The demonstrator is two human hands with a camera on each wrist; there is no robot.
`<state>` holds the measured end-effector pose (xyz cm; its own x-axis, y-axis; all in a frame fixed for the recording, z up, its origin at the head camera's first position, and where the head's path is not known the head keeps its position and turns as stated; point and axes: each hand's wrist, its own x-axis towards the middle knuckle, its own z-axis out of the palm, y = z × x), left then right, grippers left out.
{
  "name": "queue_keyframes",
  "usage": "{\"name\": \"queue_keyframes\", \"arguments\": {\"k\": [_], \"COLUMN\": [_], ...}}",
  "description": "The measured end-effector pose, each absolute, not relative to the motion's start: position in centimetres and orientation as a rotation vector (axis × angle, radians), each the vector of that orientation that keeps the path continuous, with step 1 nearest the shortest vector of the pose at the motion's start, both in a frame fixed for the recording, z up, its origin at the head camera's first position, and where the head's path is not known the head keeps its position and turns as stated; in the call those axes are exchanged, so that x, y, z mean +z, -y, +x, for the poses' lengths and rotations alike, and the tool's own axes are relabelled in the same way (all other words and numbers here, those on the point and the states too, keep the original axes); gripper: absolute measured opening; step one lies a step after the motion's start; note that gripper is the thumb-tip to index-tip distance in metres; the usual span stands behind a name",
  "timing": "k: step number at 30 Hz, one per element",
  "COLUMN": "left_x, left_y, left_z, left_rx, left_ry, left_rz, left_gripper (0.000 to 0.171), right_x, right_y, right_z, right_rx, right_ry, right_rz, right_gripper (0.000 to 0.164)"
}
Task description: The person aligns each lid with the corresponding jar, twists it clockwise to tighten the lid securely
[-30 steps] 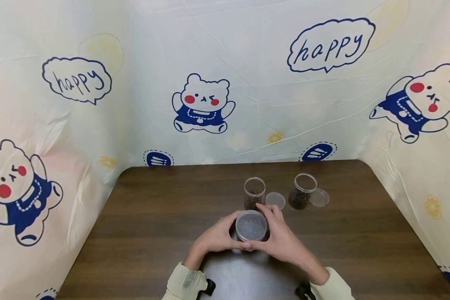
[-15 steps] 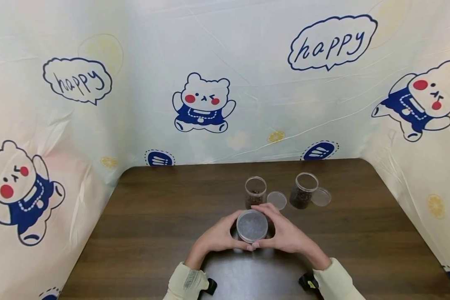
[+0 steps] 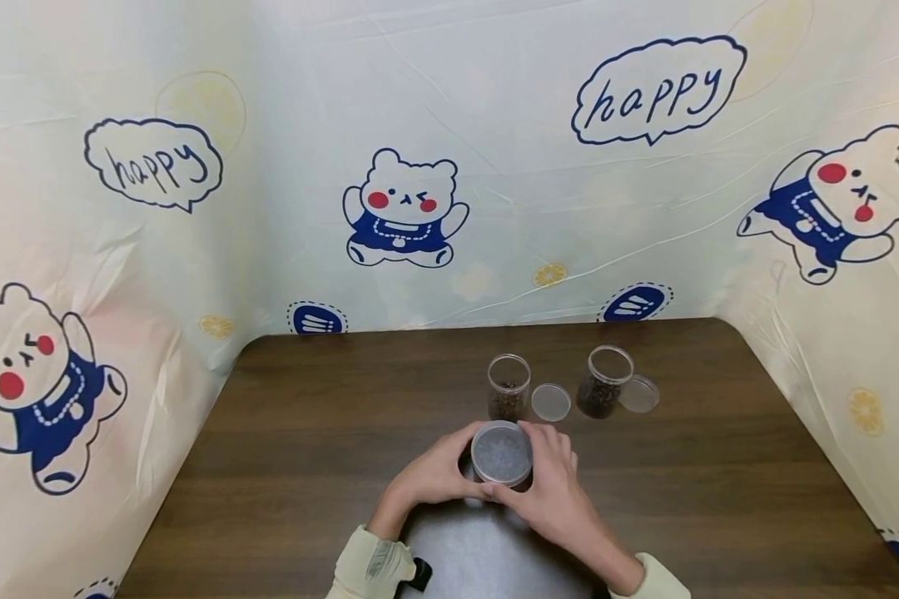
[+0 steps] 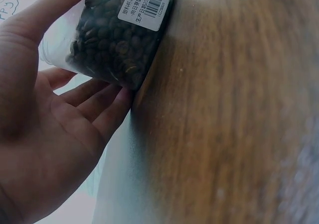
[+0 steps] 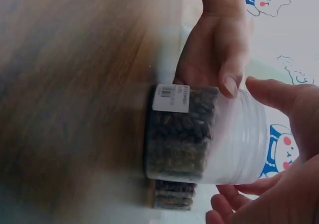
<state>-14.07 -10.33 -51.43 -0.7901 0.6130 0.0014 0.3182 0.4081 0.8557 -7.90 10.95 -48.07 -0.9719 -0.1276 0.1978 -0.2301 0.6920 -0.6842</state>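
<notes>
A clear plastic jar [image 5: 179,139] stands upright on the table, filled partway with dark beans that look like coffee beans. A white printed label [image 4: 144,7] is stuck low on its side. My left hand [image 3: 436,468] holds the jar from the left, thumb on the near side and fingers around the far side. Around the round translucent lid [image 3: 502,452] on top, my right hand [image 3: 558,491] grips from the right with thumb and index finger. In the right wrist view its thumb and fingers lie at the jar's upper end; the other fingers are curled.
Behind the hands stand two uncapped clear jars: one with brown contents [image 3: 508,399], another with darker contents [image 3: 599,395]. One loose lid [image 3: 550,403] lies between them and a second lid [image 3: 639,393] beside the right jar. Patterned cloth [image 3: 419,100] encloses the wooden table [image 3: 307,433].
My right hand has shifted around the lid, its index finger moving from the far side back toward the right edge. My left hand and the jar stay in place.
</notes>
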Motion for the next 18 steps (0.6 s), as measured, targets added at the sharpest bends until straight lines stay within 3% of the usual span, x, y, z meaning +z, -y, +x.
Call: {"name": "queue_keyframes", "arguments": {"k": [8,18], "left_x": [-51.5,-51.7], "left_y": [10.4,10.3], "left_z": [-14.0,-14.1], "left_rx": [1.328,1.318], "left_ry": [-2.365,-2.366], "left_rz": [0.787,0.782], "left_gripper": [0.085,0.084], "right_x": [-47.8,-47.8], "right_y": [-12.9,-14.0], "right_z": [-9.3,-10.7], "right_rx": [1.320,1.284], "right_ry": [2.751,2.757], "right_rz": [0.547,0.718], "right_gripper": [0.102,0.090]}}
